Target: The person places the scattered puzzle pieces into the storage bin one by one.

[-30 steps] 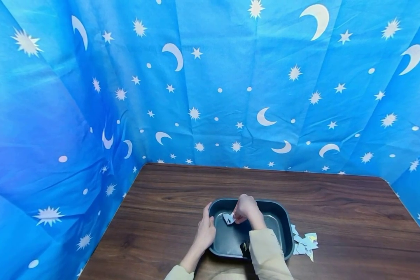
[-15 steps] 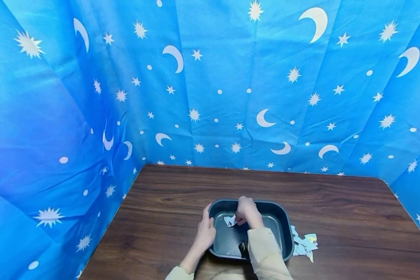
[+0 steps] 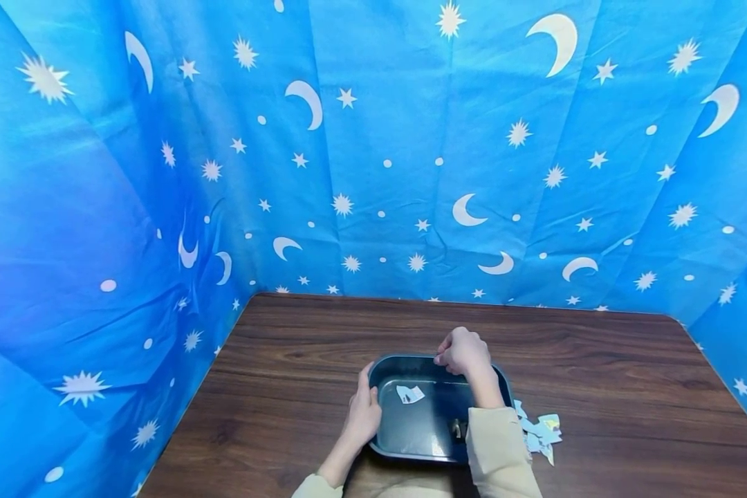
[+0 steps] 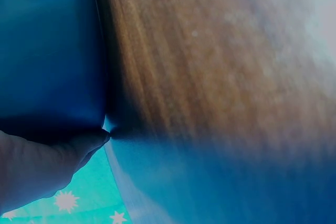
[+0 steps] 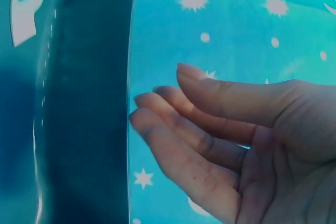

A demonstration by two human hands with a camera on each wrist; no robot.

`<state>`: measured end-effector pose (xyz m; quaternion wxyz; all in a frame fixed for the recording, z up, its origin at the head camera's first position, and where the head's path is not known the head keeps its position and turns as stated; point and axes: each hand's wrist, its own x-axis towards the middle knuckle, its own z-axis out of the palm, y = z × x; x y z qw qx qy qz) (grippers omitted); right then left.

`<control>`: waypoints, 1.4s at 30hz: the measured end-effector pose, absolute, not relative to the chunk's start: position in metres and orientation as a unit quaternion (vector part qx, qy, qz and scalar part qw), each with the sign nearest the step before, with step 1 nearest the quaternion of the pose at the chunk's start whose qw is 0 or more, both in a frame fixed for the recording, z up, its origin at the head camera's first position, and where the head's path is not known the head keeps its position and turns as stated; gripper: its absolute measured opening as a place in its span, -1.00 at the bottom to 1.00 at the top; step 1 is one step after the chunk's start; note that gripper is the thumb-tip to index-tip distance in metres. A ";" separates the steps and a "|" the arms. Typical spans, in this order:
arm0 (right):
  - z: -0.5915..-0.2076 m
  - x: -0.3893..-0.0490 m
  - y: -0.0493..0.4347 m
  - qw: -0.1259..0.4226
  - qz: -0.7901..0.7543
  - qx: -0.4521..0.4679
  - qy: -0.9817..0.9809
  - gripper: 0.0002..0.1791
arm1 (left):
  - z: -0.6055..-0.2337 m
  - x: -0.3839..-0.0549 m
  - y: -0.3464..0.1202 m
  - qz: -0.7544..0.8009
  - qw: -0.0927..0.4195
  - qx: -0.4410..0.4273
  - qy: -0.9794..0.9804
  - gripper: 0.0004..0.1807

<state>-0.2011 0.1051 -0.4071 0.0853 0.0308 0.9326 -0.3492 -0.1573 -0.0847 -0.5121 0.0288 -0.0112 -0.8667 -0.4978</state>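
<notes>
A dark rectangular baking pan (image 3: 411, 456) with rounded corners stands on the table. My left hand (image 3: 362, 413) holds its left side, thumb at the rim and fingers along the outer wall. One torn paper scrap (image 3: 410, 394), pale with dark print, lies on the pan's floor toward the left; the right wrist view shows this scrap (image 5: 27, 11) too. Above the pan's far right rim is my right hand (image 3: 465, 353). In the right wrist view its fingers are loosely bent, thumb apart from them, with nothing between.
More torn pale-blue scraps (image 3: 540, 434) lie in a loose pile against the pan's right side. The wooden table (image 3: 622, 387) reaches back to a blue cloth (image 3: 398, 131) printed with moons and stars. A small dark camera (image 3: 457, 429) is worn on my right wrist.
My right hand has let go of the scrap, leaving it on the pan's floor, and has moved up and to the right. My left hand stays at the pan's left side.
</notes>
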 end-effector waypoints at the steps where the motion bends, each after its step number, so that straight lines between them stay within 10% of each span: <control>1: -0.407 -0.202 0.109 0.083 -0.359 0.036 0.929 -0.93 | -0.512 -0.157 -0.085 -0.499 0.028 -0.010 -0.866 -0.51; 42: -0.460 -0.164 0.242 0.060 -0.411 0.165 0.895 -0.87 | -0.511 -0.157 -0.085 -0.496 0.024 -0.024 -0.868 -0.52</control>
